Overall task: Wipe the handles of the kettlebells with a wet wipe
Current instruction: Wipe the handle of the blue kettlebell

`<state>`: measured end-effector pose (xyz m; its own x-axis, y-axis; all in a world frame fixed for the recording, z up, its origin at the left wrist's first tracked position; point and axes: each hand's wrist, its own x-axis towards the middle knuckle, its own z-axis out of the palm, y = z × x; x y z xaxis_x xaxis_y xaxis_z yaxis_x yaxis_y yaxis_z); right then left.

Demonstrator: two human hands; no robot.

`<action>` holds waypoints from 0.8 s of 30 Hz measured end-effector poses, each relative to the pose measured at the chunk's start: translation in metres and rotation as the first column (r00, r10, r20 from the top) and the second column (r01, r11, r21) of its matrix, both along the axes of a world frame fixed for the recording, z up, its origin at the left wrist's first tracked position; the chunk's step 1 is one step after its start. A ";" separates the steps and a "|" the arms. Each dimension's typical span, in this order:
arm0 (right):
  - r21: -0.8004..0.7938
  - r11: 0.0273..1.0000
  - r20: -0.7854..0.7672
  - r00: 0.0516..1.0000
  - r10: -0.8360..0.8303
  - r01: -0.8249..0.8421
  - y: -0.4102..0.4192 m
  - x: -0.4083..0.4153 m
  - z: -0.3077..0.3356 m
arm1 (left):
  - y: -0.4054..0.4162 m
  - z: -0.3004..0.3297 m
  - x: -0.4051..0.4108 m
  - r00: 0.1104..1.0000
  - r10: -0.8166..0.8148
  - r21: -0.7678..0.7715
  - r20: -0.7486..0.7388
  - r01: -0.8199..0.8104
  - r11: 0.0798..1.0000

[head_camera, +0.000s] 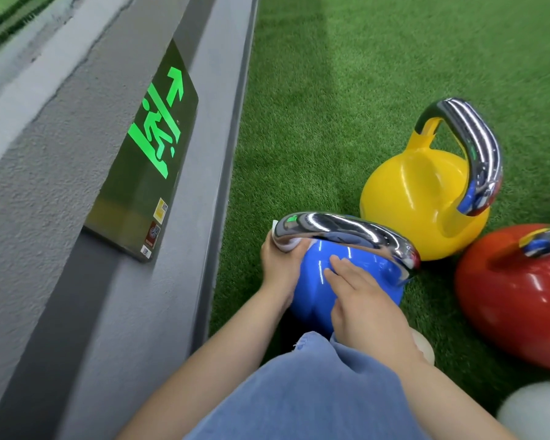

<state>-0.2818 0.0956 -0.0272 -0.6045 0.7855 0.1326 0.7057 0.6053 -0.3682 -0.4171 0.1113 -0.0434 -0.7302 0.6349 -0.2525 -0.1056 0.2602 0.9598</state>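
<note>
- We're on the blue kettlebell (315, 281), which sits on the green turf (331, 90) at its wall-side edge, just beside the grey wall base (178, 281).
- Left hand (278, 265) is curled round the wet wipe (288, 244) and pinches it against the wall-side end of the blue bell's chrome handle (346, 231). Only a small white bit of the wipe shows.
- Right hand (362, 300) lies flat on the blue body with its fingers straight, holding nothing; it looks like it's steadying the bell.
- Progress, our read: the wipe is at one end of this handle, and the rest of the arc toward the yellow bell looks not yet covered. We can't tell from the chrome what's already clean.
- Yellow kettlebell (419, 198) stands upright just beyond the blue one, with nothing on its chrome handle (477, 147).
- Red kettlebell (515, 293) is near the right side of the turf, close to the yellow one; its handle (546, 241) is partly cut off by the frame.
- So likely two handles are left after this one.
- Containers: none in view, and no wipe pack either.
- A lit green exit sign (150, 147) is on the wall.
- Blue trouser leg (299, 392) fills the near edge.
</note>
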 end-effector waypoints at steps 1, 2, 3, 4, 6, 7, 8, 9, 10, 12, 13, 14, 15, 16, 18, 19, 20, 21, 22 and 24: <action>-0.006 1.000 0.000 1.000 0.001 -0.001 -0.001 0.000 0.001 | 0.004 0.000 0.006 0.994 0.110 -0.027 0.006 -0.110 0.994; -0.019 1.000 -0.003 1.000 0.005 -0.005 -0.001 0.001 0.000 | 0.007 -0.001 0.010 0.981 0.194 -0.033 0.029 -0.193 0.981; -0.035 0.999 0.002 1.000 0.005 -0.005 -0.001 0.001 0.000 | 0.011 -0.001 0.011 0.971 0.236 -0.013 0.044 -0.236 0.972; -0.051 0.999 0.010 1.000 0.006 -0.005 0.000 0.001 0.001 | 0.013 0.001 0.011 0.971 0.239 0.028 0.029 -0.240 0.970; -0.092 0.996 0.008 1.000 0.004 -0.004 -0.001 0.001 0.003 | 0.013 0.012 0.010 0.977 0.188 0.110 -0.102 -0.176 0.978; -0.108 0.994 -0.003 1.000 0.003 -0.003 -0.001 0.001 0.003 | 0.011 0.016 0.009 0.973 0.137 0.142 -0.187 -0.111 0.984; -0.122 0.993 -0.010 1.000 -0.001 0.000 0.000 0.002 0.003 | 0.009 0.021 0.009 0.950 0.087 0.146 -0.300 -0.044 0.988; -0.137 0.991 -0.023 1.000 0.003 -0.006 0.000 0.002 0.004 | 0.007 0.027 0.008 0.904 0.043 0.125 -0.424 0.011 0.992; -0.144 0.990 -0.034 0.999 0.012 -0.017 0.001 0.002 0.008 | 0.005 0.030 0.007 0.832 0.008 0.104 -0.555 0.060 0.993; -0.196 0.981 -0.100 0.995 -0.017 -0.003 0.004 0.003 0.016 | 0.005 0.034 0.004 0.665 -0.035 0.079 -0.746 0.141 0.987; -0.199 0.980 -0.115 0.993 -0.037 0.013 0.004 0.004 0.018 | 0.006 0.033 0.004 0.586 -0.045 0.068 -0.809 0.169 0.983; -0.192 0.981 -0.136 0.990 -0.043 0.016 0.002 0.006 0.020 | 0.006 0.034 0.004 0.511 -0.052 0.051 -0.858 0.186 0.981; -0.184 0.983 -0.190 0.980 -0.059 0.023 0.000 0.007 0.022 | 0.007 0.034 0.004 0.448 -0.064 0.028 -0.892 0.195 0.980; -0.171 0.984 -0.252 0.963 -0.100 0.057 -0.003 0.008 0.026 | 0.006 0.035 0.005 0.399 -0.083 -0.002 -0.913 0.199 0.980; -0.082 0.993 -0.343 0.933 -0.106 0.083 -0.010 0.008 0.029 | 0.006 0.037 0.002 0.379 -0.126 -0.041 -0.917 0.225 0.974; -0.059 0.995 -0.357 0.929 -0.093 0.076 -0.012 0.008 0.029 | 0.004 0.038 -0.001 0.435 -0.160 -0.041 -0.886 0.270 0.962; -0.033 0.997 -0.348 0.934 -0.081 0.074 -0.013 0.007 0.030 | 0.002 0.039 -0.005 0.529 -0.196 -0.019 -0.825 0.320 0.947; -0.018 0.997 -0.323 0.943 -0.078 0.077 -0.012 0.006 0.032 | -0.002 0.039 -0.010 0.616 -0.229 0.014 -0.754 0.364 0.931; -0.006 0.997 -0.279 0.957 -0.081 0.083 -0.010 0.005 0.031 | -0.007 0.038 -0.015 0.666 -0.262 0.034 -0.699 0.397 0.917; 0.001 0.996 -0.153 0.984 -0.090 0.092 -0.006 0.005 0.024 | -0.018 0.033 -0.022 0.699 -0.349 0.010 -0.624 0.454 0.891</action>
